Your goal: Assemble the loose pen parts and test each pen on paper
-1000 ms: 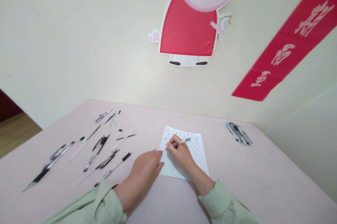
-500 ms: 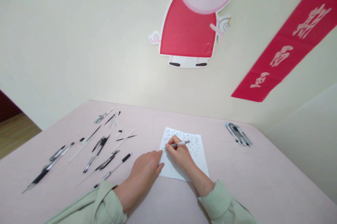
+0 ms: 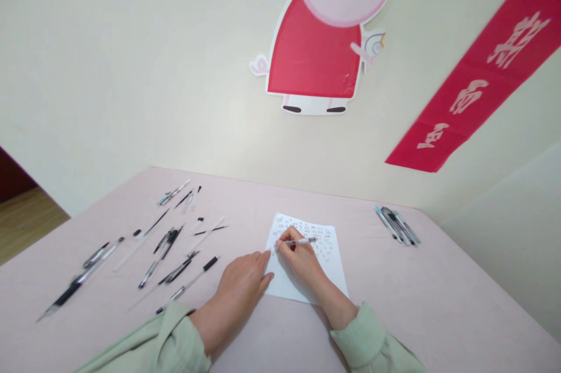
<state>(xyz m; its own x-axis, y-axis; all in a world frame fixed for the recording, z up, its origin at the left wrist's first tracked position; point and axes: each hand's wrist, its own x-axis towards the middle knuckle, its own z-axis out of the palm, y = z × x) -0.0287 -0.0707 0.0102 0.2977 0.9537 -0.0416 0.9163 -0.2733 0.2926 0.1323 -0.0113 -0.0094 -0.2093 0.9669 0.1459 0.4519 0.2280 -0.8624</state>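
Note:
My right hand (image 3: 300, 259) is closed round a clear pen (image 3: 302, 241), its tip down on a white sheet of paper (image 3: 326, 256) covered with small handwritten marks. My left hand (image 3: 243, 282) lies flat with fingers together, its fingertips on the sheet's left edge. The paper rests on a pale pink table (image 3: 438, 303). Both arms wear light green sleeves.
Several pens and loose pen parts (image 3: 166, 244) are scattered over the table's left half. A small bundle of pens (image 3: 398, 224) lies at the far right. On the cream wall behind hang a cartoon pig cut-out (image 3: 315, 57) and a red banner (image 3: 477, 86).
My right hand and pen have shifted slightly left and down on the paper. The left hand has stayed in place.

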